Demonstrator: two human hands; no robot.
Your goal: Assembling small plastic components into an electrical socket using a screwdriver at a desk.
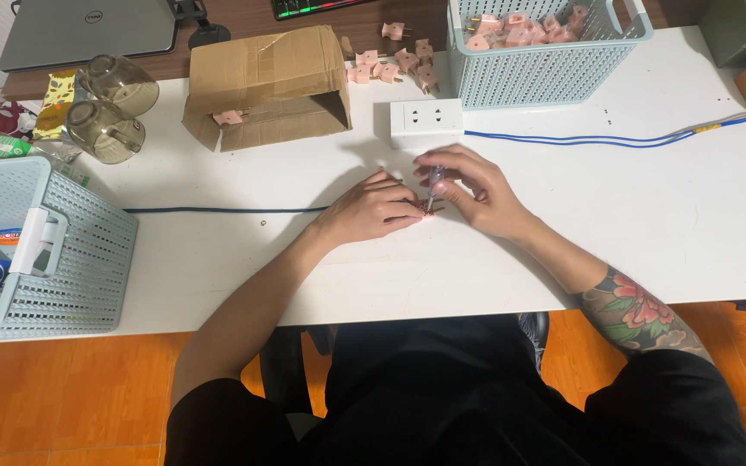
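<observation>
We see the left hand [371, 211] pinching a small pink plastic plug [427, 207] against the smooth white table [649, 224], the right hand [474, 192] gripping a slim clear-handled screwdriver [434, 183] upright on it, while a perforated pale-blue basket [546, 65] behind holds more pink plugs.
</observation>
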